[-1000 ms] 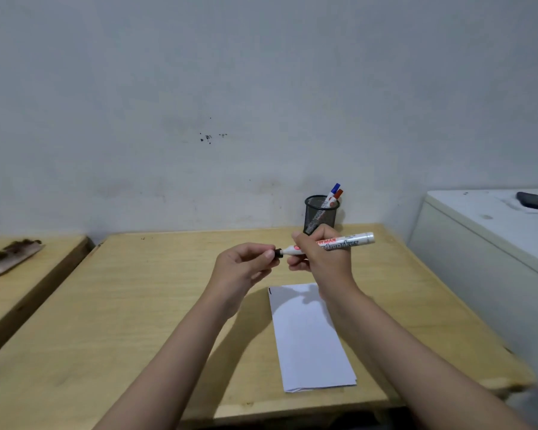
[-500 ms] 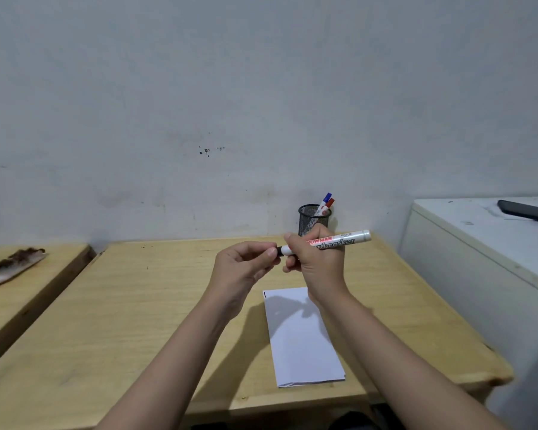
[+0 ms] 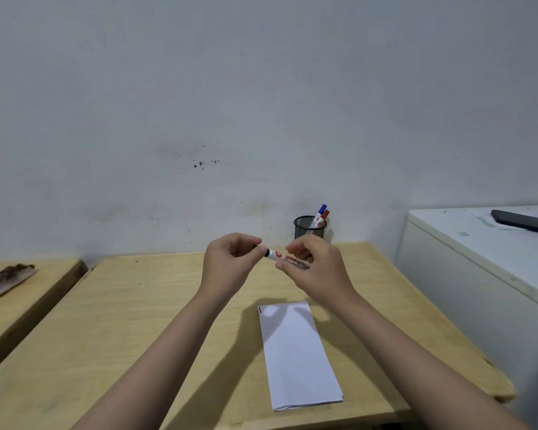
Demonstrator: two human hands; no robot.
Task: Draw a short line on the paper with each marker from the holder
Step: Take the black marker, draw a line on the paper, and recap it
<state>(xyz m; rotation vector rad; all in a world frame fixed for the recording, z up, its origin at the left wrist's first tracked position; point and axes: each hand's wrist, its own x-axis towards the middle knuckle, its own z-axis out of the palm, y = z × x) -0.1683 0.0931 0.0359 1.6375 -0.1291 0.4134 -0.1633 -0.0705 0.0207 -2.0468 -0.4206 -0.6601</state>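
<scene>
1. The wooden table [image 3: 143,321] is filling the lower frame, running back to a pale wall, and both forearms are reaching out over it from the bottom edge.
2. A white cabinet [image 3: 466,274] is standing just beside the table's right edge, with a dark flat object [image 3: 524,221] lying on top of it.
3. The paper [image 3: 295,358] is lying flat on the table between the forearms, long side pointing away from the person, and a short black line [image 3: 260,310] is showing at its far left corner.
4. The left hand [image 3: 227,262] is hovering above the table, thumb and forefinger pinching the black cap end of the marker.
5. The right hand [image 3: 317,268] is sitting just beside it, fingers loosely curled around the marker's barrel; how firmly they are gripping cannot be told.
6. The mesh holder [image 3: 309,228] is standing upright at the table's back edge against the wall, right behind the right hand.
7. The marker [image 3: 275,254] is bridging the two hands in the air, above the table and well clear of the paper, its white barrel with red print showing in the gap.
8. Two more markers are leaning in the holder, a blue cap [image 3: 322,208] and a red cap [image 3: 325,214] poking above the rim.
</scene>
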